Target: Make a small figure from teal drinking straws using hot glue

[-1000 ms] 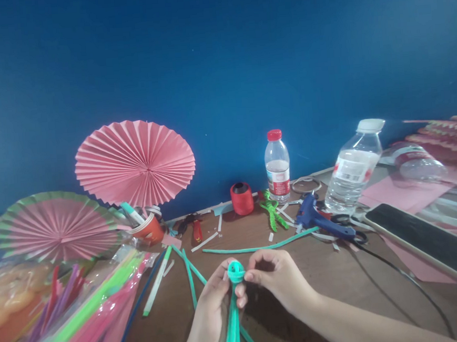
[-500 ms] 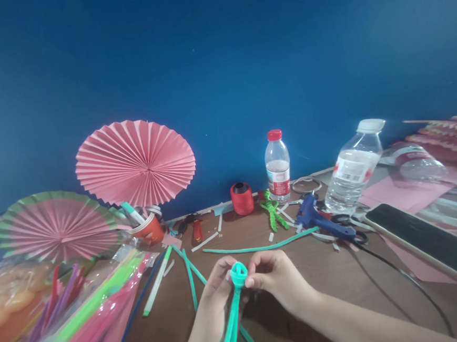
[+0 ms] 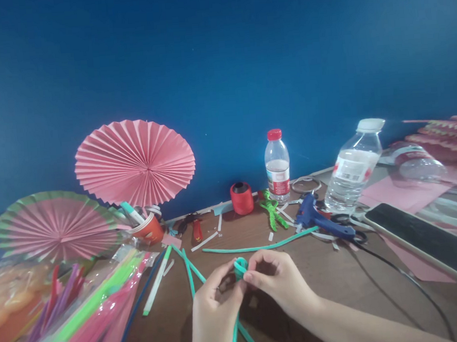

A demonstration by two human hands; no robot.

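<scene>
The left hand (image 3: 213,304) is closed around a teal pipe cleaner (image 3: 239,266), with thumb and forefinger pinched at its coiled top. The right hand (image 3: 279,283) is pinched on the same coil from the other side, with the fingers curled in. The coil is held between the two hands, just above the table (image 3: 320,279) and near its front edge. The long ends are seen to run down under the left hand, toward the camera.

The pipe cleaner is judged to be very light, a soft fuzzy cover over thin wire. It is bent easily and a bend is probably kept, so the coil could be flattened by a hard squeeze. Good grip is given by the fuzz, so slipping is little expected. It is best taken at the base of the coil, where the strands meet, and not at the cut tips, where the wire may prick.

Just behind the hands a second strand (image 3: 258,247) is laid flat on the table. At the left a bag (image 3: 85,309) of coloured sticks is seen, at the right a tablet (image 3: 427,239). Further back are found a glue gun (image 3: 315,218), a green figure (image 3: 272,212), a spool (image 3: 241,198) and a cup (image 3: 150,230). Behind them a red-capped bottle (image 3: 277,164) and a white-capped bottle (image 3: 351,174) are stood. Two fans, one pink (image 3: 135,162) and one green-edged (image 3: 56,224), are set before the wall (image 3: 220,61).
</scene>
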